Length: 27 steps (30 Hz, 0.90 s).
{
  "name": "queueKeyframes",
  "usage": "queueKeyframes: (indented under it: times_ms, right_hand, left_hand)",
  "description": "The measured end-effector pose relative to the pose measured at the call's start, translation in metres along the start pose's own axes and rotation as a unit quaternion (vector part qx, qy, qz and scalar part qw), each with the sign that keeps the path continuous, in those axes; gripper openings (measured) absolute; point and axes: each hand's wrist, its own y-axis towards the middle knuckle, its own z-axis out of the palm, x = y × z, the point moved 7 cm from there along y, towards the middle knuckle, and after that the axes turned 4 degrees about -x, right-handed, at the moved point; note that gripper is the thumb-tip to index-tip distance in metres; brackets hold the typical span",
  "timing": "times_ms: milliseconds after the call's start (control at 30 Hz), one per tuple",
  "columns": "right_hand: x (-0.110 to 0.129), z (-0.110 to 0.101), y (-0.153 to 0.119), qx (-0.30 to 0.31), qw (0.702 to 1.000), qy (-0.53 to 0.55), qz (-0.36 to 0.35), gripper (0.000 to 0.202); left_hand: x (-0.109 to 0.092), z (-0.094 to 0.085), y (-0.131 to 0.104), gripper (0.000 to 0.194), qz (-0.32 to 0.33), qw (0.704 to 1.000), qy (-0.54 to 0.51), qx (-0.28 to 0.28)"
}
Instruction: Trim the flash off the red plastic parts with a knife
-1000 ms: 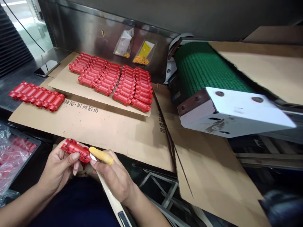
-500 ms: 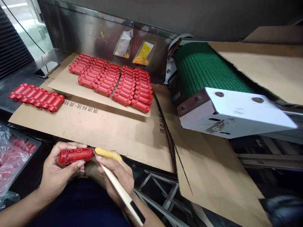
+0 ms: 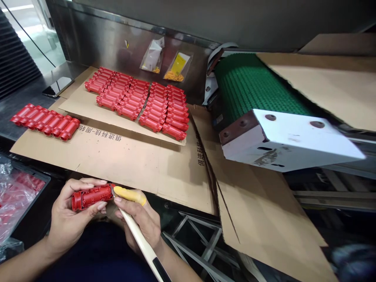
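Observation:
My left hand (image 3: 70,215) grips a red cylindrical plastic part (image 3: 92,196), its detailed face turned up and its far end pointing right. My right hand (image 3: 143,215), with a yellow cover on its index finger, is closed on a knife-like tool with a cream handle (image 3: 140,239) and a black patch near the handle's end. The tool's tip is at the right end of the red part, where fingers partly hide it. Similar red parts (image 3: 47,120) lie in a row at the left, and several columns of them (image 3: 138,100) lie on cardboard (image 3: 88,103) beyond.
A green conveyor belt (image 3: 252,86) with a white metal end plate (image 3: 290,141) juts in at right. Cardboard (image 3: 258,211) hangs below it. A phone (image 3: 58,86) lies at the left back. Plastic-lined crate (image 3: 38,192) with red parts stands lower left. Two small bags (image 3: 179,64) are on the metal wall.
The red part and both hands have shifted slightly left. The part is tilted a little more, its right end higher, and the tool has moved left and down with my right hand.

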Motion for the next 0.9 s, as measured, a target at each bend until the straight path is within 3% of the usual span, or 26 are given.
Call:
queueKeyframes:
  times_ms: [333,600,667,767,833,900]
  right_hand:
    - [0.0,0.002,0.001,0.002,1.0,-0.003,0.002,0.046]
    - [-0.003,0.004,0.0,0.023,1.0,-0.013,0.015,0.044]
    - [-0.003,0.006,0.0,0.038,0.999,-0.026,-0.005,0.039]
    - [-0.004,0.005,-0.002,0.06,0.995,-0.074,-0.041,0.039]
    - [-0.011,-0.004,0.0,0.019,0.995,-0.09,-0.029,0.039]
    - [-0.023,-0.022,0.002,-0.066,0.993,-0.086,0.036,0.034]
  left_hand:
    - [0.0,-0.001,0.0,0.031,0.052,0.998,0.017,0.018]
    - [0.003,0.002,0.0,0.031,0.053,0.998,0.021,0.011]
    - [0.006,0.001,0.0,0.029,0.028,1.0,0.009,0.002]
    - [0.018,0.002,0.003,0.026,-0.069,0.996,-0.047,0.015]
    - [0.024,0.006,0.004,0.026,-0.128,0.987,-0.091,0.039]
    - [0.025,0.008,0.005,0.028,-0.162,0.978,-0.123,0.045]
